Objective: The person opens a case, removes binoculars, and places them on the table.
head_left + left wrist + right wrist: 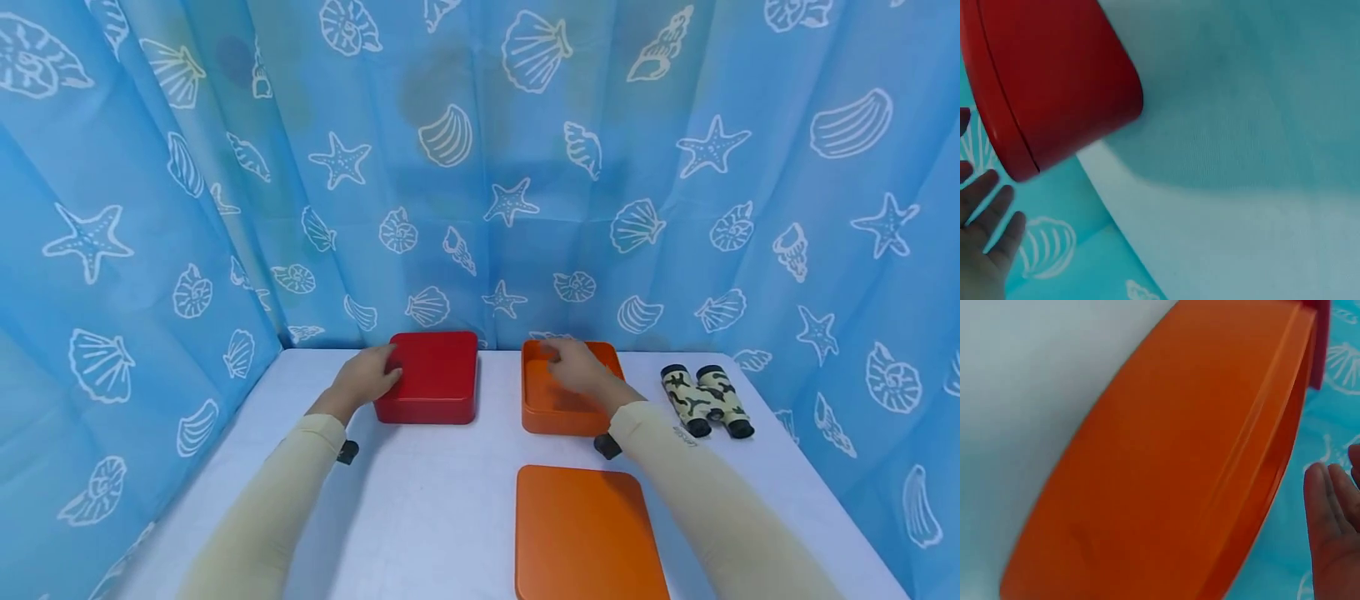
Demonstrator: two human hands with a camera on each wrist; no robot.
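Observation:
A red box with its lid on stands at the back of the table, left of the middle. My left hand is at its left edge; in the left wrist view its fingers are spread beside the lid. To the right, an orange box stands without its lid. Over its open top is my right hand, with straight fingers in the right wrist view and nothing held. The square orange lid lies flat on the table in front of the orange box.
Camouflage-patterned binoculars lie on the right of the white table. A blue curtain with white shells and starfish hangs behind the table and along both sides.

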